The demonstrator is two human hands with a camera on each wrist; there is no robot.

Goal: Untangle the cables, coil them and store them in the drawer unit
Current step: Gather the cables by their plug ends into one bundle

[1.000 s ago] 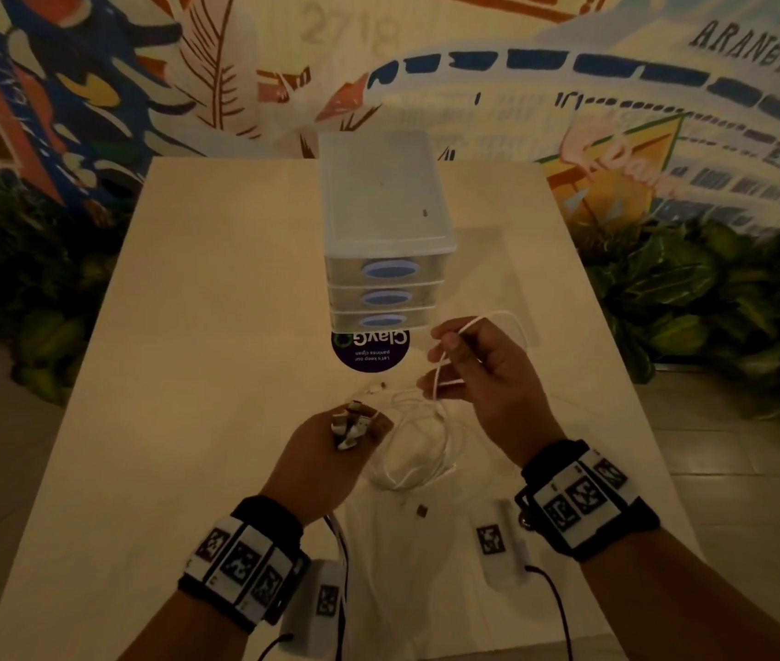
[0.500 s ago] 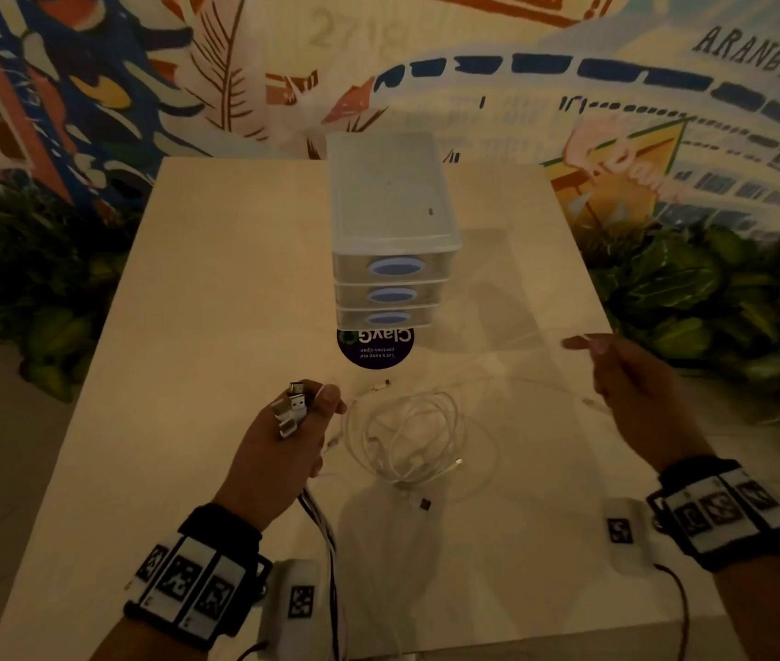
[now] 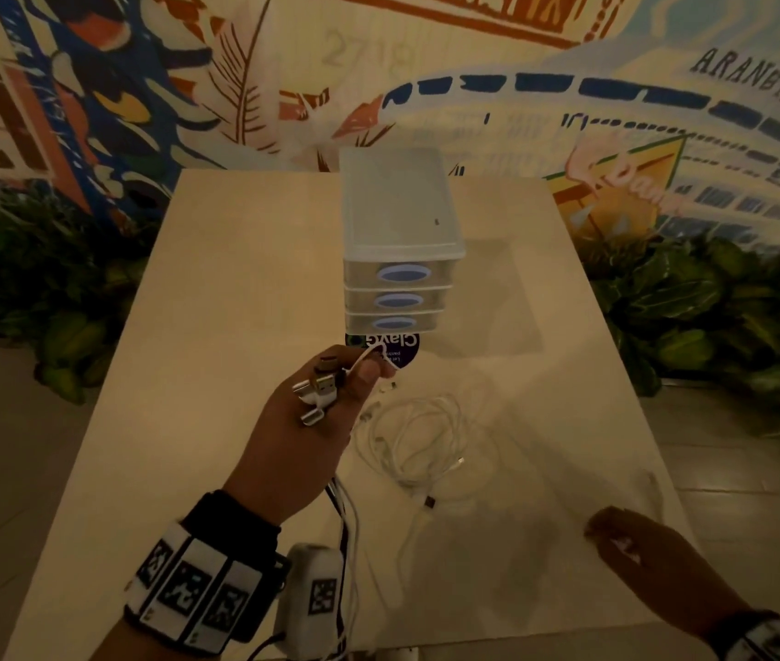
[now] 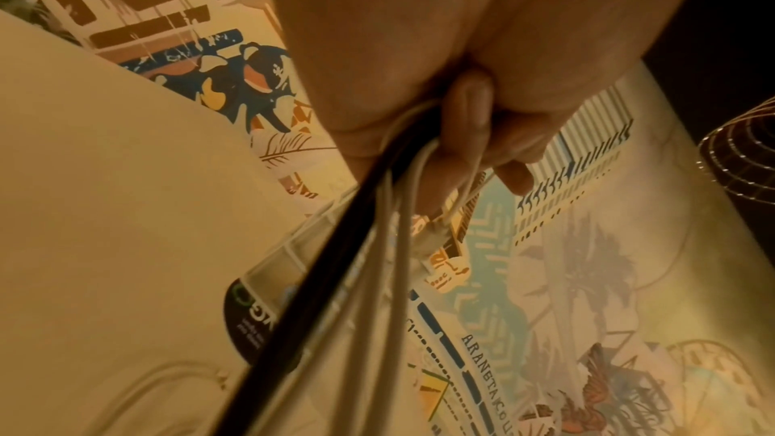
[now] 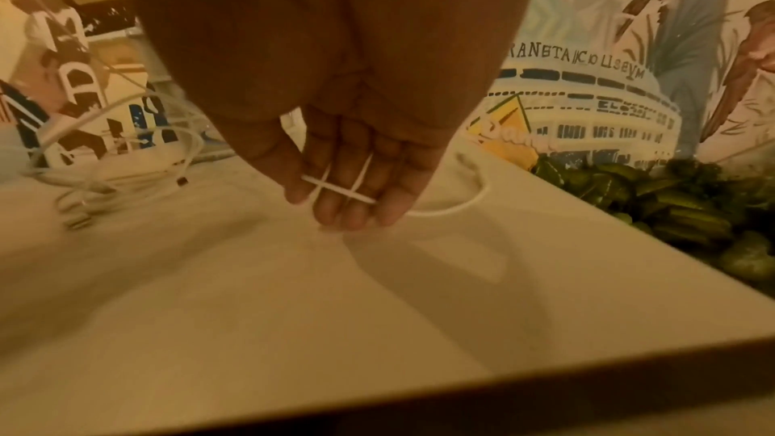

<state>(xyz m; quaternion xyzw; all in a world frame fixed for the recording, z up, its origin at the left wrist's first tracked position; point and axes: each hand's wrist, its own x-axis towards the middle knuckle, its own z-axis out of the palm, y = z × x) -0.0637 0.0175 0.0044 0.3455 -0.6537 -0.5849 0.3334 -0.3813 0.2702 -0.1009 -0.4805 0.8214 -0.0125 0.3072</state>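
The left hand (image 3: 311, 422) clamps its grip around the cable plugs (image 3: 318, 391), in front of the drawer unit (image 3: 402, 240). The right hand (image 5: 335, 131) pinches a white cable (image 5: 339, 193) above the counter (image 3: 216, 298), right of the loose cables (image 3: 419, 443).

A translucent plastic three-drawer unit with blue oval handles (image 3: 402, 240) stands upright at the middle of the desk, all drawers closed. In front of it a loose tangle of thin white cables (image 3: 419, 436) lies on the desk, its connector ends scattered among the loops. A bundle of white and black cables (image 4: 356, 244) with metal USB plugs (image 3: 318, 391) is raised above the desk. One separate thin white cable (image 5: 339, 191) crosses itself, trailing onto the desk.
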